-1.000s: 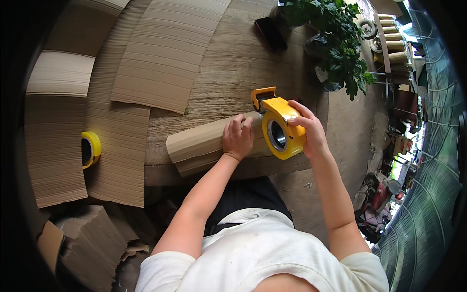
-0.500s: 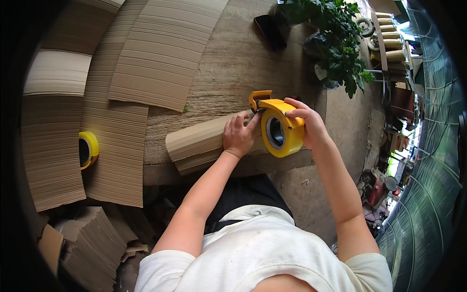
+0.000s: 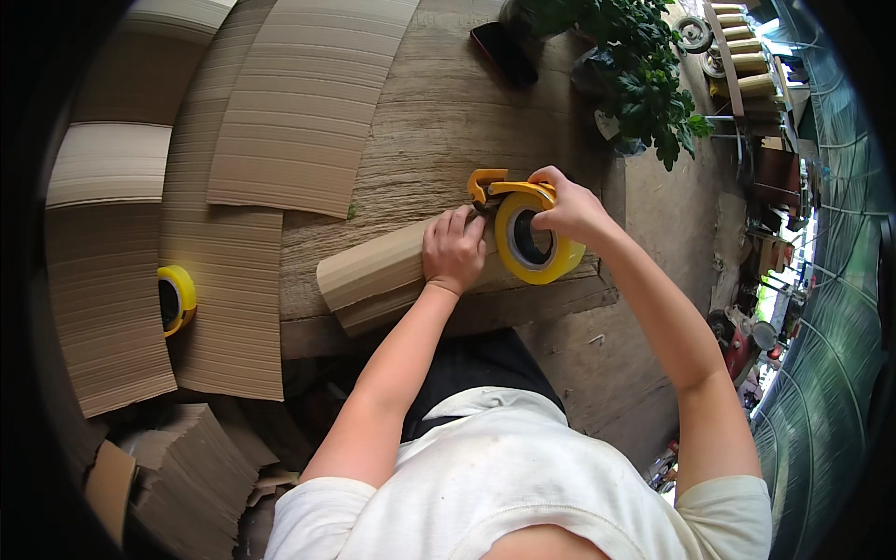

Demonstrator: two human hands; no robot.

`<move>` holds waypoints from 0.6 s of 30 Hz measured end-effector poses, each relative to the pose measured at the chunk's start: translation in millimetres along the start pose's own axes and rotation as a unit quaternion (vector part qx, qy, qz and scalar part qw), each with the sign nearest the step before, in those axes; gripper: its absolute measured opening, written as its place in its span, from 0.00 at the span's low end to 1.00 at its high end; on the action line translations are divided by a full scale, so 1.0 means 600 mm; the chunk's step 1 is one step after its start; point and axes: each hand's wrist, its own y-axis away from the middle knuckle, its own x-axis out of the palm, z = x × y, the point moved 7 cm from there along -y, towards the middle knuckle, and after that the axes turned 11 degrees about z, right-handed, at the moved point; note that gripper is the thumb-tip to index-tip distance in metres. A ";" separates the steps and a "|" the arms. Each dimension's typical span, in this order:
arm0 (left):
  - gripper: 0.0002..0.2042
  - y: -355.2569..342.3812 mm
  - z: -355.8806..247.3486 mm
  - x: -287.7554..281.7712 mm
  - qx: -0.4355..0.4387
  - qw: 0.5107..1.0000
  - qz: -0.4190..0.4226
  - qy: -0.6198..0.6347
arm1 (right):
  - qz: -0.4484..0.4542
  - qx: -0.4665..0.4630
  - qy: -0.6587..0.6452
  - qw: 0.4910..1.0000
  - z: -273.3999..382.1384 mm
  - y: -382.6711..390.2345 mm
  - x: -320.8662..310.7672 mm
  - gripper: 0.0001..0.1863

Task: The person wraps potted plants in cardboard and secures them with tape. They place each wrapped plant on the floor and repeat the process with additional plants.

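A piece of corrugated cardboard (image 3: 369, 273), rolled into a tube, lies along the near edge of the wooden table. My left hand (image 3: 454, 250) is closed over its upper side, fingers curled around it and pressing it down. In my right hand (image 3: 572, 211) is an orange tape dispenser (image 3: 525, 193), gripped by its frame with the thumb at the tape roll's side. The dispenser carries a wide roll of yellowish clear tape (image 3: 558, 265). Its cutter end is beside my left fingertips, over the tube's right part. Whether tape is stuck to the cardboard I cannot tell.
Flat cardboard sheets (image 3: 303, 112) overlap on the table's left, with a second yellow tape roll (image 3: 186, 297) among them. A dark phone (image 3: 504, 54) and leafy green plants (image 3: 644, 79) are at the back. Stacked cardboard (image 3: 191, 476) sits low at the left.
My right hand has turned the dispenser and shifted its grip, the thumb now at the roll's side. My left index finger, stretched out before, is now curled. The whole view has shifted slightly.
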 end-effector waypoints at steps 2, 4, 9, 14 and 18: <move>0.16 -0.003 0.003 0.003 0.003 1.000 0.005 -0.002 | 0.009 -0.033 -0.141 0.989 -0.026 0.011 0.014 0.36; 0.15 0.000 0.009 0.006 0.003 1.000 0.006 -0.014 | -0.016 0.000 -0.127 0.992 -0.022 0.068 0.044 0.38; 0.17 0.030 -0.020 0.010 0.062 0.998 0.022 -0.008 | -0.155 -0.020 -0.153 0.976 -0.059 0.160 0.150 0.40; 0.17 0.022 -0.018 0.011 0.066 0.997 0.027 -0.008 | -0.195 -0.034 -0.149 0.969 -0.062 0.204 0.191 0.40; 0.17 0.015 -0.013 0.023 0.060 0.997 0.026 -0.031 | -0.196 0.000 -0.172 0.965 -0.087 0.203 0.240 0.42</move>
